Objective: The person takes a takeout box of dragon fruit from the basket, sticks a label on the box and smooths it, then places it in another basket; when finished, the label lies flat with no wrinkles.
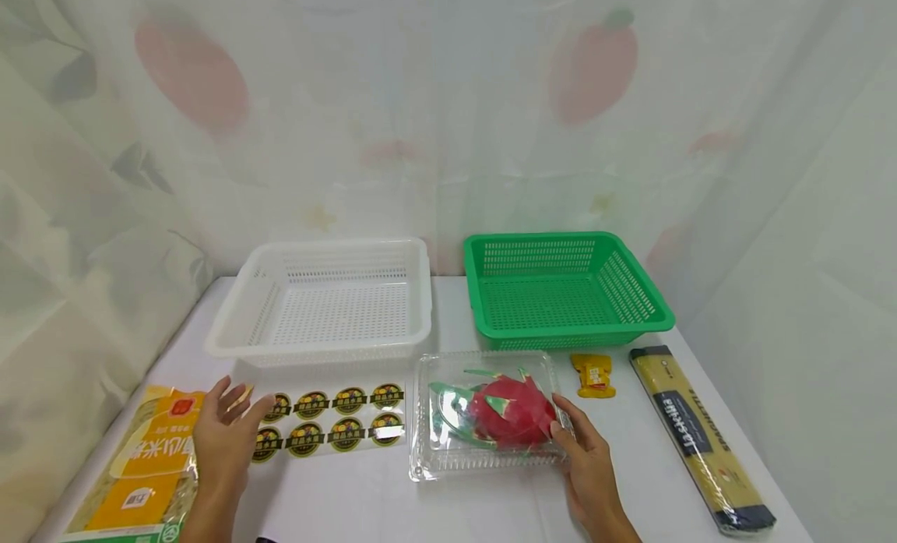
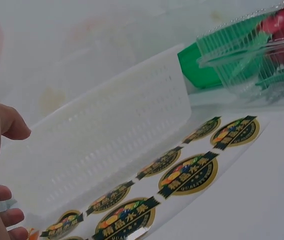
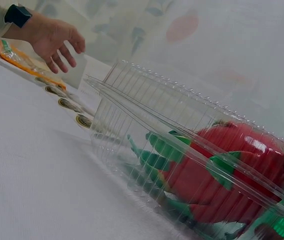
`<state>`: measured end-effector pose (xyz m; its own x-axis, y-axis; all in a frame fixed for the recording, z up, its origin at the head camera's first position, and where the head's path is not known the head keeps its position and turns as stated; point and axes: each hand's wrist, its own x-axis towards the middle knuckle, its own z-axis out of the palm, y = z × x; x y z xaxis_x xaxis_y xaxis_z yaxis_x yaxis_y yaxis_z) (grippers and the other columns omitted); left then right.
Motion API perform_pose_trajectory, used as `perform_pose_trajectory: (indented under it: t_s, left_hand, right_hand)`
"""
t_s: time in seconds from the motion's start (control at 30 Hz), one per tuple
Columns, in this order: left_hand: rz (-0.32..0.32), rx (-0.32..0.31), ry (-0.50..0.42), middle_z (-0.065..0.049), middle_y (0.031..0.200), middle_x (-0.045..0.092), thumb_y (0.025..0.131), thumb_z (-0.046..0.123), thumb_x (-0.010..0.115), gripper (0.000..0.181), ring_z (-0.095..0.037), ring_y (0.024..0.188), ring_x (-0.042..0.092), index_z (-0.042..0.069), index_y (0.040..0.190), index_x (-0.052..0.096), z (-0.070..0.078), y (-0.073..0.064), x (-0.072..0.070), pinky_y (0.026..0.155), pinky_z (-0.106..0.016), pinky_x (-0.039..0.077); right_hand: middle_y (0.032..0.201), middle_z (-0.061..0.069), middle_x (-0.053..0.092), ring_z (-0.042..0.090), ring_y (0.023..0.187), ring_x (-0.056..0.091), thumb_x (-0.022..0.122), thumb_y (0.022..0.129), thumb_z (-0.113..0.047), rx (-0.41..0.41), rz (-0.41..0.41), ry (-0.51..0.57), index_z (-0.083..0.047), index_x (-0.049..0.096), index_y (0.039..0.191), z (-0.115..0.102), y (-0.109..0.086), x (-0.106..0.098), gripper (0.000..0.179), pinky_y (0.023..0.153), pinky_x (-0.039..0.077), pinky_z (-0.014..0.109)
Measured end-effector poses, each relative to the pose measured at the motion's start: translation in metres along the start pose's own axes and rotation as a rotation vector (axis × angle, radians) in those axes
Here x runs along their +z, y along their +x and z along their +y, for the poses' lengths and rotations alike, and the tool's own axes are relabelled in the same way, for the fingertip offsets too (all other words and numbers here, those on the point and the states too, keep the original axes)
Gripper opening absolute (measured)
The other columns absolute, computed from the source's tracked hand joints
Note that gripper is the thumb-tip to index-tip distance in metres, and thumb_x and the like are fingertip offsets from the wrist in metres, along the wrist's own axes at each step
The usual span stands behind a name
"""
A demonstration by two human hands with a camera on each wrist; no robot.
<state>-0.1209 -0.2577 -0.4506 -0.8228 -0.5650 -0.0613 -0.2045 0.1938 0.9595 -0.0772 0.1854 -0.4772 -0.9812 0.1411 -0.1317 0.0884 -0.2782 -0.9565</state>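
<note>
A clear plastic clamshell box (image 1: 448, 459) stands in the middle of the table, its lid down over a red dragon fruit (image 1: 515, 414) with green scales. My right hand (image 1: 592, 461) holds the box at its right side, thumb on top; in the right wrist view part of that hand is cut off by the frame edge. My left hand (image 1: 226, 430) hovers with loosely bent fingers, holding nothing, between a sheet of round fruit stickers (image 1: 325, 424) and a yellow-orange food packet (image 1: 143, 457). The stickers (image 2: 189, 172) are black and gold, in two rows.
Behind are a white plastic basket (image 1: 336, 352) and a green basket (image 1: 571, 336), side by side. A small yellow packet (image 1: 593, 375) lies right of the box. Farther right lies a long spaghetti pack (image 1: 701, 442). Fabric curtains surround the table.
</note>
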Motion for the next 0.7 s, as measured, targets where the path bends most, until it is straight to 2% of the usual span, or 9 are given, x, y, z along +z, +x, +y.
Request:
perform_pose_trajectory:
  t_s: [0.17,0.47,0.57,0.7]
  left_hand:
    - [0.0,0.011,0.061,-0.018,0.141,0.043,0.088,0.025,0.073,0.081,-0.037,0.122,0.045,0.013,0.153,0.026,-0.01,0.006,-0.003,0.073,-0.014,0.039]
    - [0.017,0.035,0.167,-0.025,0.14,0.042,0.087,0.026,0.072,0.082,-0.044,0.12,0.047,0.006,0.152,0.026,-0.021,0.011,-0.005,0.066,-0.012,0.037]
    - [0.015,0.024,0.195,-0.024,0.141,0.042,0.087,0.028,0.072,0.083,-0.042,0.121,0.047,0.007,0.152,0.025,-0.023,0.013,-0.004,0.069,-0.016,0.04]
    - [0.011,0.034,0.238,-0.024,0.142,0.041,0.088,0.028,0.071,0.083,-0.042,0.12,0.046,0.007,0.152,0.024,-0.026,0.015,-0.003,0.077,-0.033,0.044]
  right_hand:
    - [0.151,0.006,0.026,0.028,0.138,0.022,0.056,0.098,-0.012,0.001,0.008,-0.007,-0.004,0.038,0.146,0.001,0.0,0.0,0.052,0.093,0.044,0.031]
    - [0.151,0.005,0.025,0.028,0.137,0.023,0.057,0.098,-0.013,-0.012,-0.015,0.019,-0.004,0.038,0.146,0.001,0.0,0.0,0.053,0.093,0.044,0.031]
    - [0.151,0.004,0.025,0.028,0.136,0.023,0.057,0.098,-0.013,-0.01,-0.014,0.02,-0.005,0.038,0.146,0.001,0.0,0.0,0.053,0.093,0.044,0.031]
    - [0.151,0.005,0.026,0.028,0.137,0.022,0.056,0.098,-0.013,-0.009,-0.006,0.015,-0.004,0.037,0.147,0.001,0.0,0.0,0.053,0.093,0.044,0.031]
